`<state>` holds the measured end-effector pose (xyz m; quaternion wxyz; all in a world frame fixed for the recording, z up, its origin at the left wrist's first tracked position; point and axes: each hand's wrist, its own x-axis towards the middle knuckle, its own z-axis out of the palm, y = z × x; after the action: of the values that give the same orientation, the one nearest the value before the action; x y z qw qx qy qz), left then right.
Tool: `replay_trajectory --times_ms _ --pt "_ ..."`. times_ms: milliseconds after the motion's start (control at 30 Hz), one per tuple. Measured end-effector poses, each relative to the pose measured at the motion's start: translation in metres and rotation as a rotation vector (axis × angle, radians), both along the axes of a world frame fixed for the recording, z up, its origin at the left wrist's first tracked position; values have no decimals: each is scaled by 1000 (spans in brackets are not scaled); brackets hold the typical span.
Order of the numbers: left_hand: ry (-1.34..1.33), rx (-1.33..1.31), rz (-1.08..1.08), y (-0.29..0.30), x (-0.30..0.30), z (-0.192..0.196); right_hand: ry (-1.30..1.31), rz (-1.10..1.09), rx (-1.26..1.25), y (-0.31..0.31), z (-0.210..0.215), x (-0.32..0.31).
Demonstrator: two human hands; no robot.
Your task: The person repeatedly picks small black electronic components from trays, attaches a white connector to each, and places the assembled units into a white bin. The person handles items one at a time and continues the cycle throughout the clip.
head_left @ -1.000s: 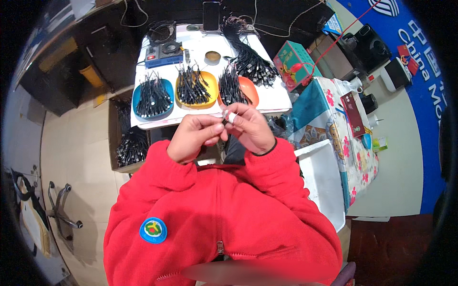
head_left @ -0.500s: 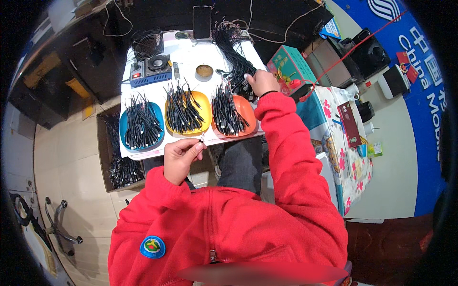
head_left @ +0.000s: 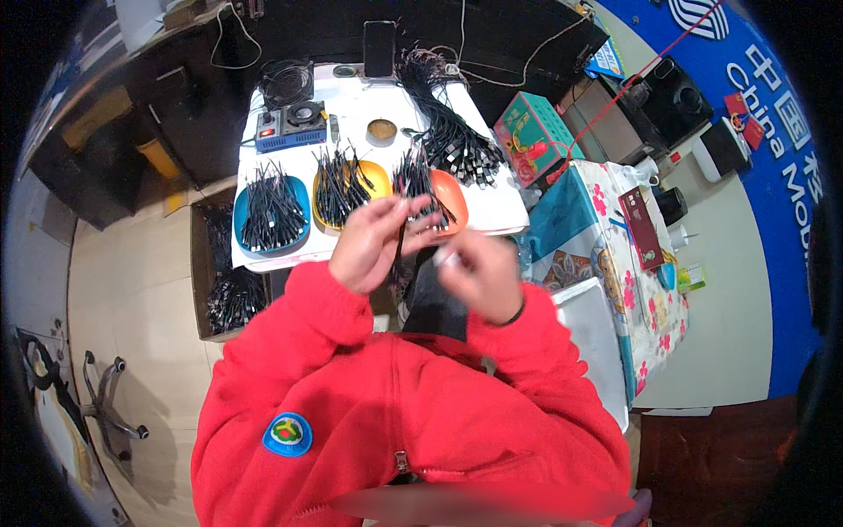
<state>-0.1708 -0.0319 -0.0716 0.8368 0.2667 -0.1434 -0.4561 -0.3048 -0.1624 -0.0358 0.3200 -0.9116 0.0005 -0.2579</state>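
My left hand (head_left: 373,241) is raised in front of the orange tray (head_left: 450,195), thumb and forefinger pinched together and the other fingers spread. A thin black cable (head_left: 399,255) seems to hang from that pinch, partly blurred. Close by on the right, my right hand (head_left: 481,277) is smeared by motion, with something white at its thumb; its grip does not show clearly. Short black cables fill the orange tray, the yellow tray (head_left: 379,178) and the blue tray (head_left: 303,230). Behind the orange tray lies a large bundle of black cables (head_left: 461,154), light connectors toward me.
A blue soldering device (head_left: 290,139) with a round pot stands at the table's left, next to a small round tin (head_left: 381,133). A phone (head_left: 379,48) is propped at the back. Right are a green box (head_left: 531,132) and a flower-patterned cloth (head_left: 645,299). A carton of cables (head_left: 202,299) stands lower left.
My right hand has come back from the cable bundle toward my left hand. The left hand has risen and moved right, its outer fingers now spread. The view has shifted slightly.
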Motion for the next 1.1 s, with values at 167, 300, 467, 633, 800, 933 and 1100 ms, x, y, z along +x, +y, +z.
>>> replay_trajectory --times_ms 167,300,467,633,800,933,1100 --pt "-259 74 276 -3 18 38 -42 268 -331 42 -71 -31" --pt "-456 -20 419 23 -8 52 109 282 -378 25 -115 -33" --pt "-663 26 308 65 -57 34 73 246 233 8 -87 -29" --pt "-731 75 168 79 -77 21 21 240 774 4 1 -8" --pt "-793 161 89 79 -83 22 44 320 838 25 31 5" --pt "-721 176 108 80 -84 23 18 315 831 29 31 2" --pt "-467 115 342 76 -77 27 -127 302 754 40 23 -8"
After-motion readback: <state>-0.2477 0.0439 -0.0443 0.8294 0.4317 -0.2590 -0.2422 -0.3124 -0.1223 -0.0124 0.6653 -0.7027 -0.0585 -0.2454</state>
